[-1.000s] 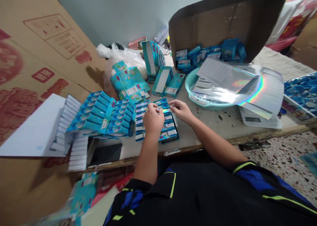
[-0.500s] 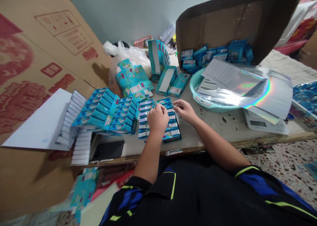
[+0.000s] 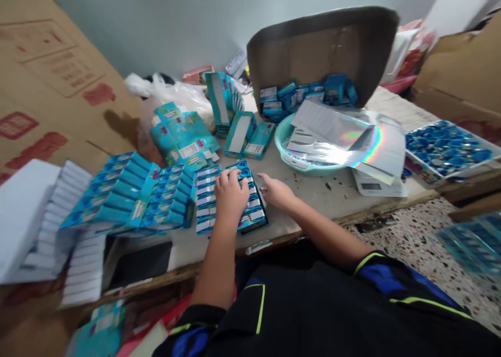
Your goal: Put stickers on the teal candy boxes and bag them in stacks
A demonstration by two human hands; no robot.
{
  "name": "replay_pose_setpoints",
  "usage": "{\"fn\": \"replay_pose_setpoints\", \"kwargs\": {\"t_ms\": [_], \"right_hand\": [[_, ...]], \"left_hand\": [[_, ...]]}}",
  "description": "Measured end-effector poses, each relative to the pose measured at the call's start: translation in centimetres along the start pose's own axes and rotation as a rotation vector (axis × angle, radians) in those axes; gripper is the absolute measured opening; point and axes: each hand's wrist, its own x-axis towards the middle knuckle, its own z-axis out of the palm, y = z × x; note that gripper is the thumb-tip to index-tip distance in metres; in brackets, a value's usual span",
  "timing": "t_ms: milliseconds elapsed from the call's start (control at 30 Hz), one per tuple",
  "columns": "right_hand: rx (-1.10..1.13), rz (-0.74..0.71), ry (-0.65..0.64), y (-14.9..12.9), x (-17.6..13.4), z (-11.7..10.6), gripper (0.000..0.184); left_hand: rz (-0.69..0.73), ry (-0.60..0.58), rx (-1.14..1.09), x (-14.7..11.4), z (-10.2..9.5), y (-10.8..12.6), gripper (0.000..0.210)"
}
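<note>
An open box of small packs sits in the middle of the frame, near the front edge of the table, probably because both hands reach it easily there. Its packs lie in rows facing up, in two columns.

The left hand lies over the box, palm down, with its fingers bent over the packs, perhaps to press or steady them; whether they grip anything is hidden. The right hand is just beside the box's right edge, forefinger extended and only a narrow gap towards the thumb; I cannot tell whether anything is between them.

Left of the box, blue cartons stand stacked in rows, seemingly to save room. At right, shiny sheets lie across a pale basin and overhang a scale. A tray at far right keeps loose blue pieces together, likely by its rim.
</note>
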Motion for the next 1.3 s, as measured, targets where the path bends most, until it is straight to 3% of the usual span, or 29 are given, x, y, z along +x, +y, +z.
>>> {"fn": "replay_pose_setpoints", "kwargs": {"t_ms": [100,167,200,300,367,433,533,733,800,867,900,1000,1033,1167,1300], "right_hand": [[-0.117,-0.094,0.151,-1.6,-0.9,-5.3,0.039],[-0.29,-0.255,0.375,-1.9,-0.8,-10.6,0.037],[-0.396,-0.267,0.505,-1.7,-0.5,-13.4,0.037],[-0.67,-0.043,0.811,0.5,0.8,-21.0,0.061],[-0.728,0.154,0.78,2.7,1.5,-24.1,0.081],[-0.753,0.29,0.622,4.5,1.9,-25.6,0.08],[-0.814,0.348,0.514,6.1,2.0,-25.8,0.063],[-0.811,0.325,0.632,5.0,1.3,-25.2,0.025],[-0.768,0.152,0.734,3.3,0.6,-24.4,0.021],[-0.734,-0.156,0.81,0.9,-0.3,-23.0,0.021],[-0.72,-0.324,0.789,-0.5,-0.9,-22.1,0.021],[-0.739,-0.689,0.522,-4.9,-2.8,-18.8,0.014],[-0.747,-0.773,0.437,-6.2,-3.4,-17.6,0.016],[-0.683,-0.998,0.224,-9.6,-5.5,-13.5,0.032],[-0.504,-1.045,0.189,-10.8,-6.6,-11.5,0.032]], "left_hand": [[0.019,-0.013,-0.023,0.4,0.5,-0.4,0.036],[0.008,-0.018,-0.032,0.6,0.6,-0.5,0.038],[0.0,-0.025,-0.034,0.7,0.6,-0.4,0.039],[-0.002,-0.061,-0.028,0.6,0.3,-0.2,0.041],[0.004,-0.062,-0.028,0.5,0.1,-0.2,0.042],[0.005,-0.037,-0.04,0.4,0.0,-0.3,0.041],[0.016,0.024,-0.076,0.2,0.4,-0.7,0.04],[0.036,0.115,-0.143,0.3,1.0,-1.2,0.037],[0.089,0.189,-0.192,0.2,0.8,-1.3,0.029],[0.236,0.34,-0.271,-0.1,0.2,-1.2,0.02],[0.36,0.436,-0.31,-0.4,-0.3,-1.0,0.017],[0.801,0.652,-0.303,-1.8,-2.7,0.2,0.025],[0.881,0.686,-0.268,-2.3,-3.8,0.8,0.031],[0.802,0.686,-0.155,-3.3,-8.0,2.6,0.041],[0.929,0.683,-0.068,-3.4,-9.7,1.9,0.033]]}}
